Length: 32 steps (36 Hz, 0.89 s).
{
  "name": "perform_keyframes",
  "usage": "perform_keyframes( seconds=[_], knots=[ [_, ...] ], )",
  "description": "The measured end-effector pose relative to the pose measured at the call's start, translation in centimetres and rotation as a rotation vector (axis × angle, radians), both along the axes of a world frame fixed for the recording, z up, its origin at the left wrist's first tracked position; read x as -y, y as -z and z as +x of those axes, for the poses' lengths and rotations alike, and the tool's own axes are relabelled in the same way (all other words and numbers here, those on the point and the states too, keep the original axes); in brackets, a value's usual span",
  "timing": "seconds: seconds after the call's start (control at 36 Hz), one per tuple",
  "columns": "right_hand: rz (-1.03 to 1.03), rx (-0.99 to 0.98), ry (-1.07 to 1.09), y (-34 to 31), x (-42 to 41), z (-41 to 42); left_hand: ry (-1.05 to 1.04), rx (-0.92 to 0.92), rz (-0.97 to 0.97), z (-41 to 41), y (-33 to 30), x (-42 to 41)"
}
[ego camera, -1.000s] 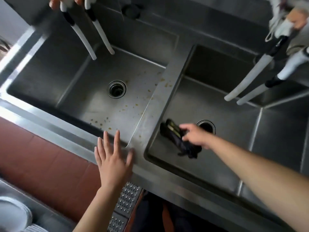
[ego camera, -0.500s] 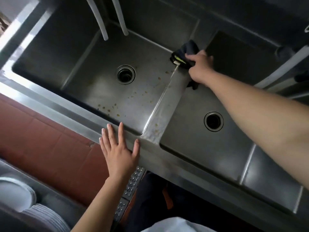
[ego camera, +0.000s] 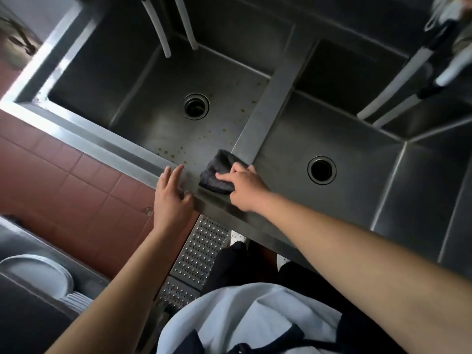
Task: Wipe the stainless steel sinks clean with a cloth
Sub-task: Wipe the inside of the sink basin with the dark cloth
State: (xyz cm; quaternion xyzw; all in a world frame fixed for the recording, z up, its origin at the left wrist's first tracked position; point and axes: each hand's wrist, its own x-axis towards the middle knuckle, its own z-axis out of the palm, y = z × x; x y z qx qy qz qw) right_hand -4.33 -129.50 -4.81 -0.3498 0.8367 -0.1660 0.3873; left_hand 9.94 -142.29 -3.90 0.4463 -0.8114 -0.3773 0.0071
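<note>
While the left hand [ego camera: 171, 198] lies flat and open on the steel front rim [ego camera: 107, 139] at lower centre, the right hand [ego camera: 245, 186] pins a dark, soft, crumpled cloth [ego camera: 219, 169] at the divider's near end. Limp and light, it is best bunched under the fingers. Beyond, the speckled left stainless basin [ego camera: 163, 129] looks unwiped.

Dark grey cloth [ego camera: 217, 172], bunched up, sits at the near end of the divider [ego camera: 270, 103] between the two steel basins, pressed under the right hand [ego camera: 242, 186]. Left of the divider, the left sink [ego camera: 163, 123] shows brownish specks scattered across its floor around the drain. Right of it, the right sink [ego camera: 357, 149] looks clean and dull-shiny.
</note>
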Motion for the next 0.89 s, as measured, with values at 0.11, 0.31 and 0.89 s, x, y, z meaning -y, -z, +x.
perform_keyframes(
  seconds=[0.11, 0.31, 0.89],
  knots=[
    [0.061, -0.001, -0.151, -1.4, -0.3, -0.1, 0.022, 0.053, -0.078, 0.4, -1.4, -1.3],
    [0.103, -0.079, -0.346, -2.8, -5.4, 0.9, 0.055, 0.063, -0.085, 1.9, -2.2, -8.3],
    [0.234, -0.176, -0.184, -2.5, -42.6, -0.7, 0.495, 0.469, -0.177, 0.5, 0.1, -33.9]
  ],
)
